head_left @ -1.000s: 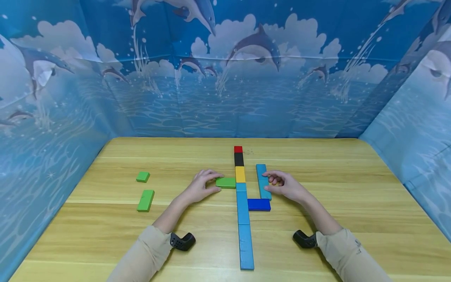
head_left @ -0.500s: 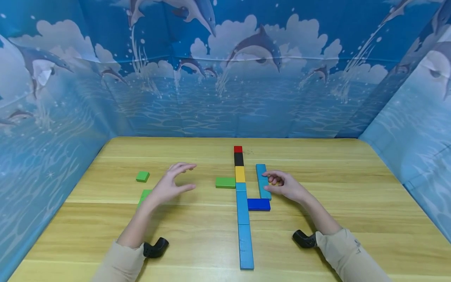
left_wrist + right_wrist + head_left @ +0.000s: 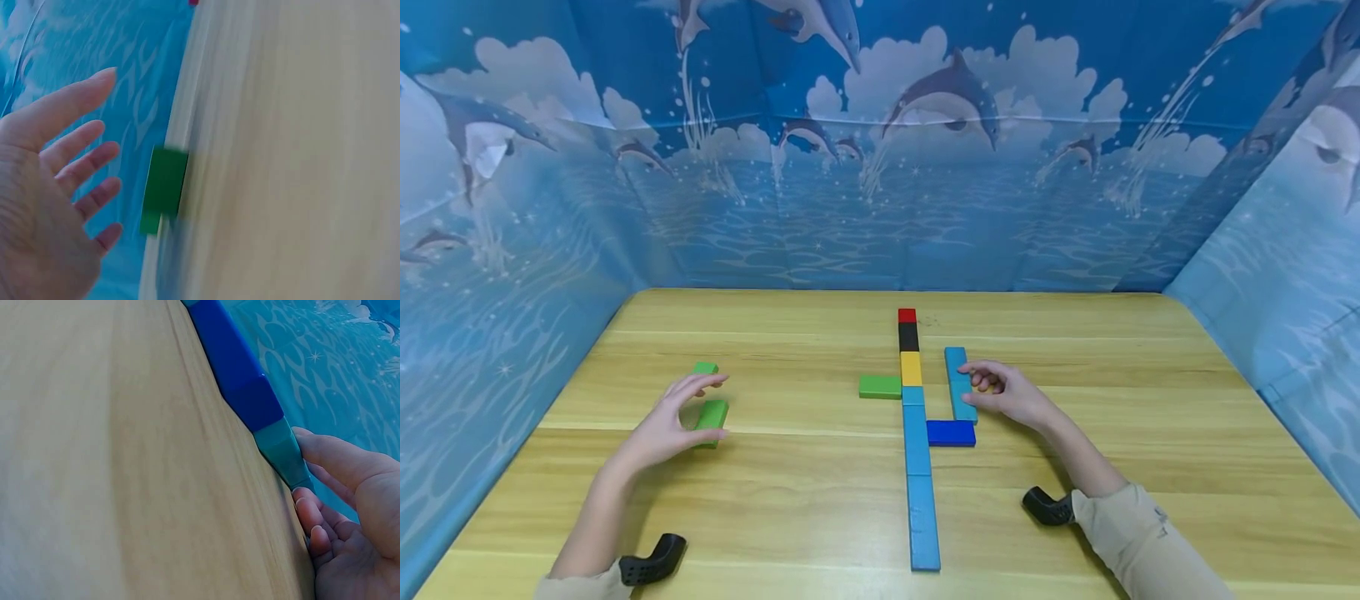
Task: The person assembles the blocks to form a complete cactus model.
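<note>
My left hand (image 3: 662,429) is over the left of the table, thumb and fingers spread, around a larger green block (image 3: 712,412) that it partly hides. Just behind it lies a small green block (image 3: 706,367). In the left wrist view nothing is between the fingers, and a green block (image 3: 167,181) shows beyond them. My right hand (image 3: 1011,396) has curled fingers, with thumb and forefinger on the light blue blocks (image 3: 956,360) right of the centre column. A yellowish patch shows under those fingers, mostly hidden. In the right wrist view the thumb touches a light blue block (image 3: 281,450).
Down the middle runs a column with a red block (image 3: 907,315), a black block (image 3: 908,337), a yellow block (image 3: 911,368) and several light blue blocks (image 3: 917,440). A green block (image 3: 880,387) abuts its left side, a dark blue block (image 3: 951,433) its right.
My left hand has let go of the green block at the column and moved left to the loose green blocks. The right hand stays in place.
</note>
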A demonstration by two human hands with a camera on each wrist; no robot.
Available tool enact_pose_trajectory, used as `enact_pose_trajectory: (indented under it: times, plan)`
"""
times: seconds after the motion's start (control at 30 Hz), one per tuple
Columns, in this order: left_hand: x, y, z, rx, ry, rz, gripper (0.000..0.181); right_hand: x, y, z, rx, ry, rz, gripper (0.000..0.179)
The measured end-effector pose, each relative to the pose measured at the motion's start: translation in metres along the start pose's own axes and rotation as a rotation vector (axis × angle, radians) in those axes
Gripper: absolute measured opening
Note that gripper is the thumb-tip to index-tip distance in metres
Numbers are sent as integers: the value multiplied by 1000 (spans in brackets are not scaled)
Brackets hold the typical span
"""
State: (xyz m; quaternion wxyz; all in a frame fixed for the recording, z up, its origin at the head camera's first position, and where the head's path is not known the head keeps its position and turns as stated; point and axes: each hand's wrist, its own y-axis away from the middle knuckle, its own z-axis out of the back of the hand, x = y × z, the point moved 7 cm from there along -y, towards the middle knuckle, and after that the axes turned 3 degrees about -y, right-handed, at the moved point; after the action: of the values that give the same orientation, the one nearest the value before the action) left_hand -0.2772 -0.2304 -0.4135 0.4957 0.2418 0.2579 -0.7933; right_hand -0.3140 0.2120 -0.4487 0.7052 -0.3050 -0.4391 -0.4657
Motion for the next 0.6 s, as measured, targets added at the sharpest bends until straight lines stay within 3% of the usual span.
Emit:
enact_pose_trajectory:
  times: [0.27, 0.6]
  plan:
    - [28, 21, -2, 21, -27, 75, 80, -1, 2, 1, 8, 8, 18, 43]
    - [27, 31, -4, 24, -18, 66, 75, 1, 6, 2, 8, 13, 38, 43]
